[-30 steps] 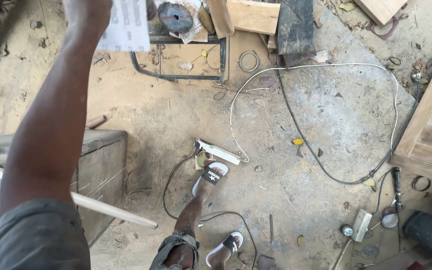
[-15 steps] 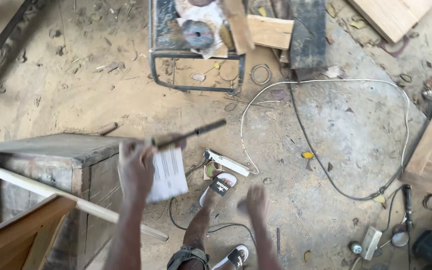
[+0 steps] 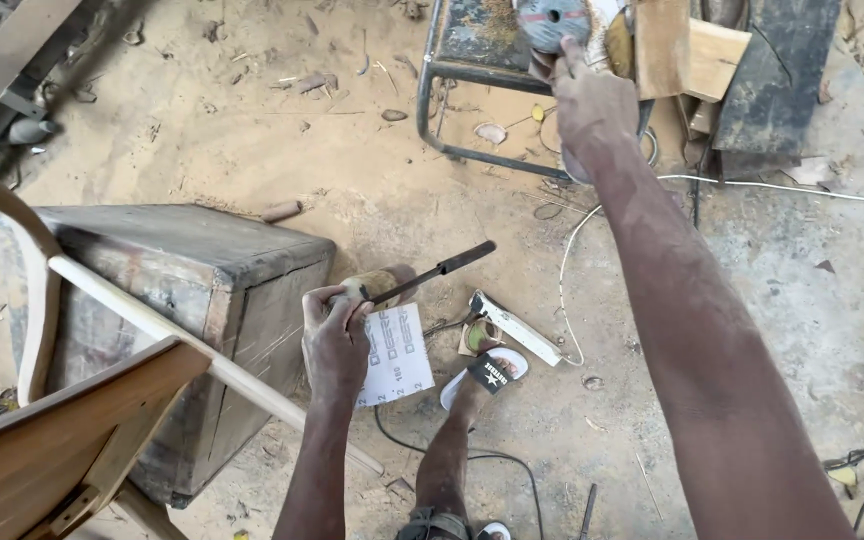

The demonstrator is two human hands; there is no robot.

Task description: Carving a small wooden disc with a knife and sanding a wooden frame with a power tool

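Reaching up since half a second ago, the right hand (image 3: 592, 105) is now touching the grey grinding disc (image 3: 550, 20) on the metal-framed stand (image 3: 472, 40), its grip loosely spread, grasping nothing. Meanwhile the left hand (image 3: 337, 340) is clenching a wooden-handled file (image 3: 422, 278) and a white sheet of sandpaper (image 3: 399, 352) low beside the dark wooden box (image 3: 182, 270), above the sandy floor (image 3: 252, 150).

1. A long metal file (image 3: 422, 278) with a wooden handle sticks out flat, pointing up and right.
2. A white sandpaper sheet (image 3: 397, 352) hangs beside it (printed side up).
3. A round grey disc (image 3: 550, 20) sits on a metal stand.
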